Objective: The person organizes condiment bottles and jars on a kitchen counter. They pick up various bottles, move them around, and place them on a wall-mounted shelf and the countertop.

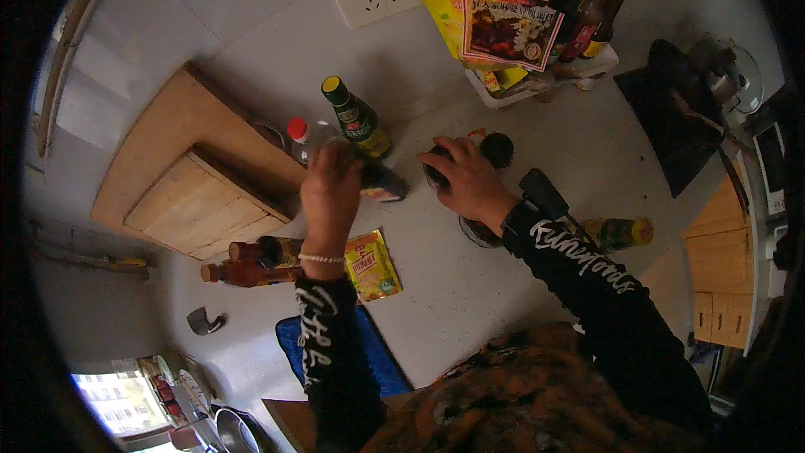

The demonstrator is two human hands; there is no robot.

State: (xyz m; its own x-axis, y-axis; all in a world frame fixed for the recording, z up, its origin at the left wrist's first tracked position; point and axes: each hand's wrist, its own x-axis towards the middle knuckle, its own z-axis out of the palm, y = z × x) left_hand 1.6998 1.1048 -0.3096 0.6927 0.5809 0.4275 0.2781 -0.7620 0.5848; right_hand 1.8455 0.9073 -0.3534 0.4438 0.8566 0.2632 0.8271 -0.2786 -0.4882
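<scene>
My left hand (330,182) is closed around the upper part of a dark bottle (385,186); its labelled lower end shows to the right of my fingers. Beside that hand stand a clear bottle with a red cap (297,129) and a green glass bottle with a yellow-topped cap (355,116). My right hand (468,179) curls over a dark-topped jar (435,167), mostly covered by the fingers. Just beyond it is another jar with a black lid (497,150). Under my right wrist a glass container (476,233) is partly hidden. A yellow seasoning packet (372,265) lies flat between my forearms.
Wooden cutting boards (207,195) lean at the left wall. Two bottles (251,272) are by my left wrist. A white basket (503,97) holds packets and bottles. A black-handled utensil (544,194) and a yellow-capped bottle (616,233) are by my right sleeve. A blue cloth (383,358) lies nearer me.
</scene>
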